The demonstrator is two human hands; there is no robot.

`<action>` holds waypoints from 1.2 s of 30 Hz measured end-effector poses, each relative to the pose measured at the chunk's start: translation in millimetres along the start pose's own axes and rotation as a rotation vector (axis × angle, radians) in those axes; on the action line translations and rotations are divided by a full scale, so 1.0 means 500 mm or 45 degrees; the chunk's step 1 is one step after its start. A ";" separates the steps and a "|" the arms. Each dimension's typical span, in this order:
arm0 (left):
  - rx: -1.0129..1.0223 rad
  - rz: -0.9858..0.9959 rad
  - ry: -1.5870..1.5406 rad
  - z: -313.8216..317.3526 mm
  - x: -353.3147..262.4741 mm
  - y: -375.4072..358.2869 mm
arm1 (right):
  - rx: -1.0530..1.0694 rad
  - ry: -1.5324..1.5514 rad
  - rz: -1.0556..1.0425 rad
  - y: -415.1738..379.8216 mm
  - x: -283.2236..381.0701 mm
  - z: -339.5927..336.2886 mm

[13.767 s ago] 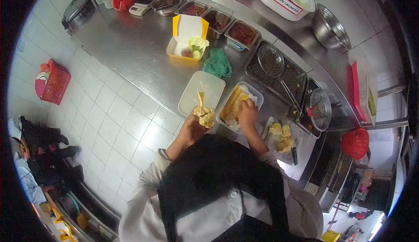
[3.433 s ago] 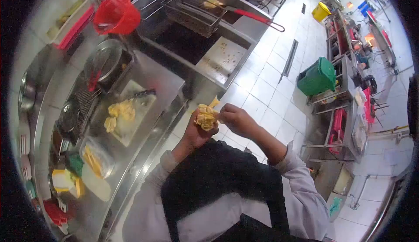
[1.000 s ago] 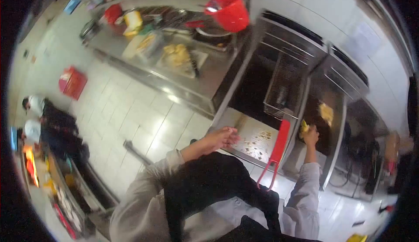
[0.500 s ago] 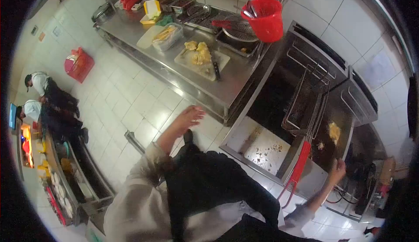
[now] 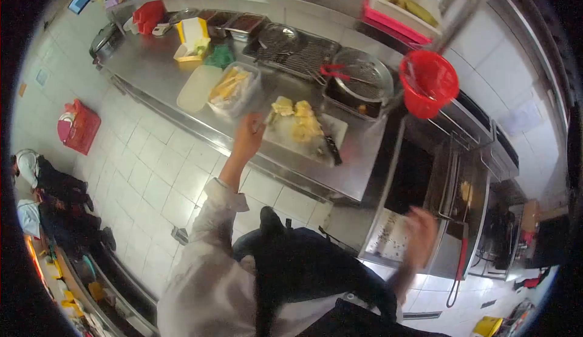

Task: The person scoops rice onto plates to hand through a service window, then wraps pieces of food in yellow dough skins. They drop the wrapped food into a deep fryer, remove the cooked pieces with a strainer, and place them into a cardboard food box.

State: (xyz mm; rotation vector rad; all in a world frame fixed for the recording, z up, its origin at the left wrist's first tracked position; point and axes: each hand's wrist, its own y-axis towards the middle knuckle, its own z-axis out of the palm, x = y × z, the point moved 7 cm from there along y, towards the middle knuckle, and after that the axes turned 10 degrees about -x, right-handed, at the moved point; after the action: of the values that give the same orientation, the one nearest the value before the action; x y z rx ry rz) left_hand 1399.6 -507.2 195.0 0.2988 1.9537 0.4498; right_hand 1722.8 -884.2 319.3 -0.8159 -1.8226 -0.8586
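Yellow, rough-surfaced lumps lay on a white cutting board, just to the right of my left hand, which reached over the counter beside the board's near left corner. Its fingers were bent; whether they were pressed together or pinching something, I could not tell. My right hand, blurred by motion, hung over the fryer near its speckled metal plate, well apart from the lumps; its grip could not be made out. A black-handled knife rested at the board's right side. Beyond my left hand, a clear plastic container held yellow strips, with a pale lid beside it. The steel counter also bore a green cloth, an open yellow box and a wire strainer. A red bucket hung above the fryer's far end. One golden piece lay in the right-hand well, beyond a red handle. White tiles covered the floor, and two people stood at the far left.
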 end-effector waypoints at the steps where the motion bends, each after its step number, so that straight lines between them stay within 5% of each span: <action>1: 0.010 0.053 0.056 -0.010 0.009 0.014 | 0.216 0.044 0.093 0.005 -0.013 0.135; 2: 0.018 0.112 0.113 -0.020 0.013 0.032 | 0.411 -0.171 -0.022 0.021 -0.113 0.247; 3: 0.066 0.107 0.090 -0.044 -0.007 0.041 | 0.520 0.099 -0.267 0.016 -0.061 0.361; 5: 0.099 -0.116 -0.110 -0.064 0.068 0.027 | 0.737 0.078 -0.168 0.008 -0.013 0.565; 9: 0.372 -0.263 -0.087 -0.114 0.081 -0.067 | 0.982 0.106 -0.451 0.024 0.087 0.925; 11: 0.466 -0.378 -0.224 -0.132 0.102 -0.129 | 0.856 0.020 -0.887 0.043 0.106 1.104; 14: 0.530 -0.555 -0.246 -0.155 0.142 -0.215 | 0.764 -0.271 -1.200 0.069 0.107 1.313; 17: 0.591 -0.579 -0.238 -0.176 0.148 -0.228 | 0.872 -0.618 -1.133 0.099 0.096 1.406; 21: 0.592 -0.644 -0.258 -0.163 0.159 -0.221 | 0.906 -0.903 -1.151 0.138 0.063 1.447; 24: 0.614 -0.632 -0.255 -0.132 0.140 -0.185 | 0.813 -0.549 -0.911 0.186 0.089 1.376; 26: 0.682 -0.487 -0.244 -0.091 0.115 -0.162 | 0.914 0.271 -0.114 0.223 0.098 1.263; 27: 0.674 -0.326 -0.233 -0.053 0.131 -0.157 | 0.870 0.253 -0.084 0.241 0.110 1.195; 29: 0.692 -0.166 -0.172 0.018 0.140 -0.151 | 0.933 0.873 0.693 0.237 0.071 1.070; 30: 0.708 -0.147 -0.109 0.050 0.131 -0.129 | 0.879 0.861 0.726 0.246 0.022 1.019; 32: 0.671 0.056 0.074 0.104 0.101 -0.096 | 0.713 0.324 -0.004 0.295 -0.024 0.913; 33: 0.691 0.066 0.075 0.131 0.092 -0.085 | 0.595 -0.250 -0.384 0.306 -0.034 0.850; 36: 0.639 0.182 0.207 0.184 0.053 -0.048 | 0.613 -0.059 -0.260 0.294 -0.129 0.753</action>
State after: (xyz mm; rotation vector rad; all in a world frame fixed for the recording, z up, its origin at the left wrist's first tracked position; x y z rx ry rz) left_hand 1472.6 -501.7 128.7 0.7441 2.1965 0.0661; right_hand 1693.1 -504.4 169.2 -0.3505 -2.0626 -0.4900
